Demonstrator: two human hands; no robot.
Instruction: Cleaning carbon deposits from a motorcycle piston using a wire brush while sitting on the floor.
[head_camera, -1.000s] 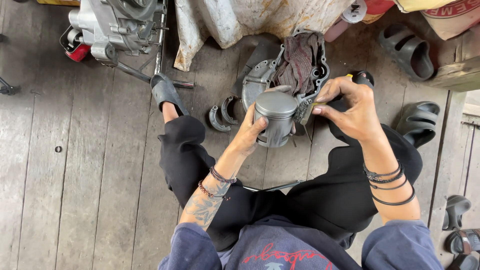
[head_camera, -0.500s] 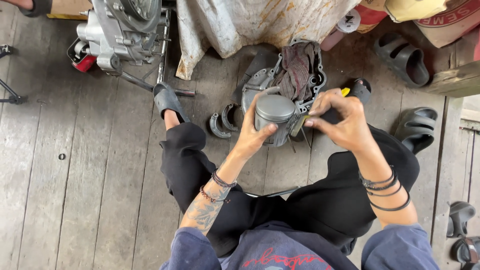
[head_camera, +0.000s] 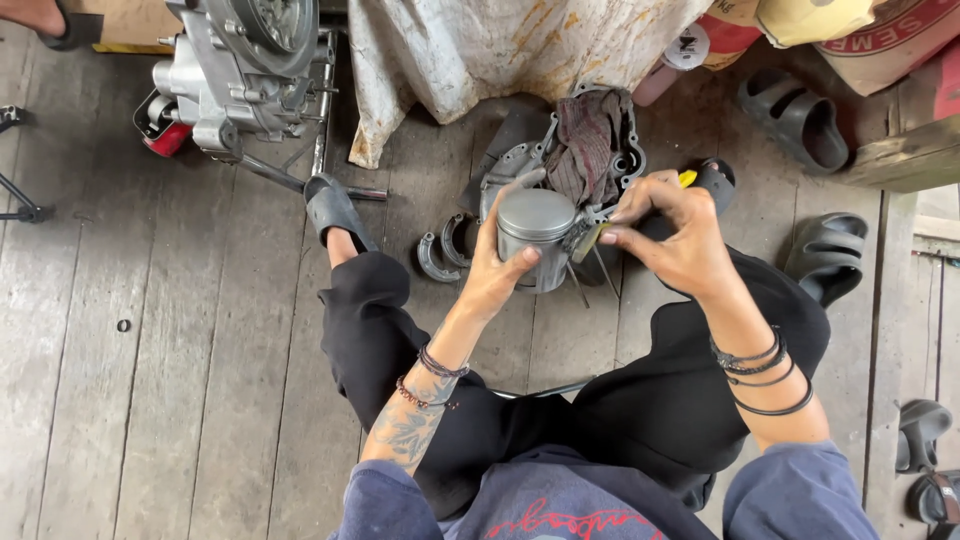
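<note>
Left hand (head_camera: 497, 268) wraps the dull grey metal cylindrical piston (head_camera: 537, 238), fingers and thumb clamped round its side wall, held above the grey weathered wooden plank floor (head_camera: 150, 400). Piston's flat round crown faces up toward the camera, so its long axis runs roughly vertical, tipped slightly away from the person; surface smooth, matte, faint ring grooves near the top. Right hand (head_camera: 668, 238) just beside the piston's right edge, fingertips pinched together on a small thin yellowish-grey piece (head_camera: 585, 238) that touches the piston's upper side; can't tell what that piece is. Black bands on the right wrist, beaded bracelets and a tattoo on the left forearm.

Person sits on the floor in black trousers and a blue top, left foot in a grey rubber slide sandal (head_camera: 333, 208). Directly behind the piston lies a cast aluminium engine cover (head_camera: 512, 165), irregular outline with bolt holes, with a crumpled brownish-maroon rag (head_camera: 590, 140) on top of it. Two curved grey metal half-ring pieces (head_camera: 445, 250) lie on the planks left of the piston. Upper left, a silver cast metal engine block (head_camera: 245, 65), ribbed and lumpy, with a thin steel rod sticking out below it. Stained, rusty-spotted white cloth (head_camera: 480, 50) hangs at top centre. Two dark grey rubber slides (head_camera: 815, 190) lie at right, well apart from the hands.
</note>
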